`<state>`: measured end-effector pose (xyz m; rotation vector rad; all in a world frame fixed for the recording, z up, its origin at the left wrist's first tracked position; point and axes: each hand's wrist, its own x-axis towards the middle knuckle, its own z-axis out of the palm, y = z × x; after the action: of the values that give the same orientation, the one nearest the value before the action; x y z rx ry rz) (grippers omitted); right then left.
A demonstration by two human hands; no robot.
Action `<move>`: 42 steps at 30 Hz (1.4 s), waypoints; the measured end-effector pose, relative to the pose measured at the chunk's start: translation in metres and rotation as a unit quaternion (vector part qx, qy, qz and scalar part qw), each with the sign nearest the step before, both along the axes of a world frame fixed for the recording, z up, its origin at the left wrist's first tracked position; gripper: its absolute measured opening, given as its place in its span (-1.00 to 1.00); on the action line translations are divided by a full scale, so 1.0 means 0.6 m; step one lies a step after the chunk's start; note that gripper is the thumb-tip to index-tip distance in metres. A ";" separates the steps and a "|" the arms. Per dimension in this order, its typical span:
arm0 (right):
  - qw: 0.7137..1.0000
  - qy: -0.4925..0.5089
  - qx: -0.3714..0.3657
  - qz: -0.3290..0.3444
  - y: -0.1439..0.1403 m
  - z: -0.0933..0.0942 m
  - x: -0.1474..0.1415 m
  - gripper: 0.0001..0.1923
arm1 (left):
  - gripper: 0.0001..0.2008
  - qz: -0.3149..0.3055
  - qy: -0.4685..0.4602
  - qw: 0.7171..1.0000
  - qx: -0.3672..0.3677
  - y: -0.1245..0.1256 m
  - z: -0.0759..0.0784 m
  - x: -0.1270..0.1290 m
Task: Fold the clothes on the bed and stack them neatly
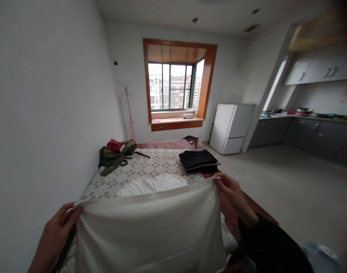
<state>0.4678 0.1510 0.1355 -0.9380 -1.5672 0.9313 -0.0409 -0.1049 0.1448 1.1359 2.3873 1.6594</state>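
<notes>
A white shirt (150, 223) is stretched between my two hands by its straight edge, and its front hangs down toward me. My left hand (58, 223) pinches the left corner between thumb and fingers. At the right corner, slightly higher, my right hand (230, 187) grips the same edge. Beyond it, white cloth with a curved neckline (156, 182) lies on the patterned bed sheet (150, 159). Whether this is part of the held shirt I cannot tell, because the raised cloth hides where they would meet.
A stack of folded dark clothes (198, 161) sits at the bed's right side. A green backpack (113, 155) with a red packet (115, 145) on it rests by the left wall. Beyond are a pink coat rack (128, 106), a small stool (192, 140) and a white fridge (230, 129).
</notes>
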 end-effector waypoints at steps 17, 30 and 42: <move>0.908 -0.416 -0.029 -0.050 0.283 -0.253 -0.199 -0.85 | -0.71 -0.146 0.070 0.942 -0.294 0.357 -0.222 -0.125; 0.888 -0.459 -0.029 -0.018 0.314 -0.255 -0.194 -0.75 | -0.63 -0.144 0.077 0.944 -0.287 0.375 -0.229 -0.128; 0.879 -0.477 0.004 0.001 0.324 -0.256 -0.217 -0.70 | -0.73 -0.154 0.076 0.945 -0.279 0.375 -0.217 -0.103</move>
<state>0.3375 0.3453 -0.0181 -1.5153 -2.3729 0.4412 -0.1025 0.1203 0.0148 1.4455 2.3638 0.7519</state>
